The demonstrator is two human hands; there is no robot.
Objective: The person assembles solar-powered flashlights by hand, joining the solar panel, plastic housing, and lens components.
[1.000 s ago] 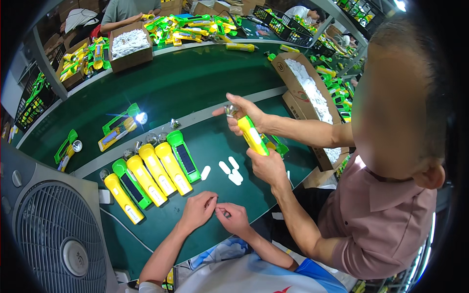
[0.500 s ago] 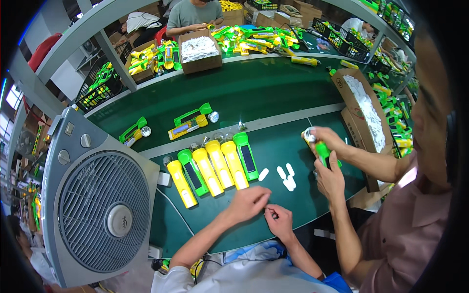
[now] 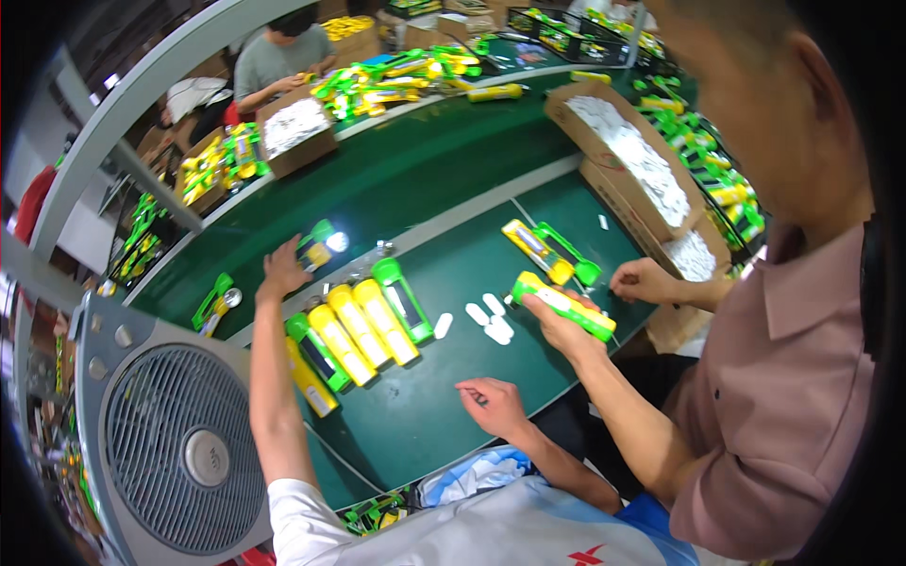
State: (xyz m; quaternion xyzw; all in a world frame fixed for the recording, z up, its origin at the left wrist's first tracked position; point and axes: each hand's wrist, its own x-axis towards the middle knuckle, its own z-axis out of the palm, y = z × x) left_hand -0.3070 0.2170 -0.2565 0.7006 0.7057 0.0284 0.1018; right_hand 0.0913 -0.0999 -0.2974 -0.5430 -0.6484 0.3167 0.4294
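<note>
My left hand (image 3: 283, 271) stretches across the bench, its fingers closed round the near end of an opened yellow-and-green flashlight (image 3: 319, 247) with a round silver head. Much of that flashlight is hidden behind the hand. My right hand (image 3: 495, 407) hovers over the near part of the bench with curled fingers; whatever they may hold cannot be made out. Between my hands lies a slanted row of several yellow flashlights (image 3: 361, 323) and green ones with dark panels (image 3: 404, 300). Several small white oval pieces (image 3: 491, 321) lie to the right of the row.
A co-worker at my right holds a yellow-and-green flashlight (image 3: 566, 304); an opened one (image 3: 547, 253) lies beyond it. Cartons of white pieces (image 3: 623, 156) stand at the far right. A grey box fan (image 3: 175, 424) stands at my left, near another opened flashlight (image 3: 217, 305).
My left hand has moved from beside my right hand, forward and left to the opened flashlight. The co-worker's hands have parted, and an opened flashlight now lies before them. The whole view has shifted.
</note>
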